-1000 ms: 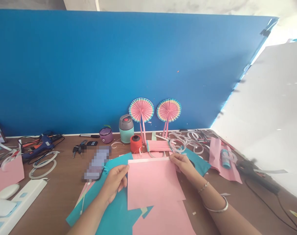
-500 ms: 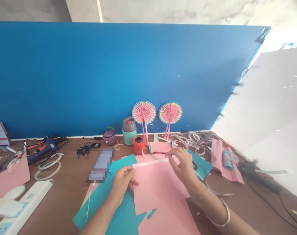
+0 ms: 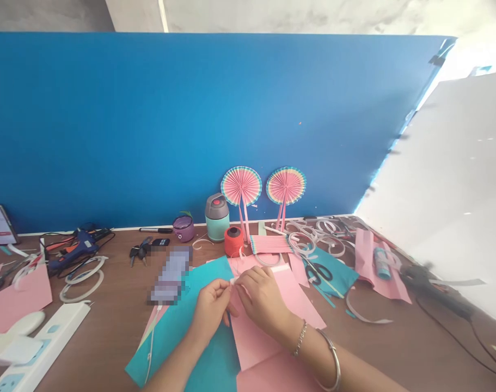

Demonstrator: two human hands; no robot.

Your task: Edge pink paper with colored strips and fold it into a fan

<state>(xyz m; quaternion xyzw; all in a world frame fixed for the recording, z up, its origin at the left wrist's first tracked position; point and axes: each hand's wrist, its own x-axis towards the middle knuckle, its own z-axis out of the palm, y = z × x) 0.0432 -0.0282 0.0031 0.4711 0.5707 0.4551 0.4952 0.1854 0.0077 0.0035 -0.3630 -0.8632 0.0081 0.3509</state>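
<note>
Left hand (image 3: pixel 210 306): grip pinches the upper left corner of a pink paper sheet (image 3: pixel 299 302). Right hand (image 3: pixel 264 296): fingers bent at the same corner; whether this grip pinches cannot be told. The sheet, with a white strip (image 3: pixel 280 268) along its top edge, is over teal paper (image 3: pixel 209 359) on the tabletop (image 3: pixel 112 316). Pleated paper fans (image 3: pixel 241 186) stand beyond.

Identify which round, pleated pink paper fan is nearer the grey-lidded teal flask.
The left fan, its disc just beside the flask; the right fan stands farther from it.
</note>
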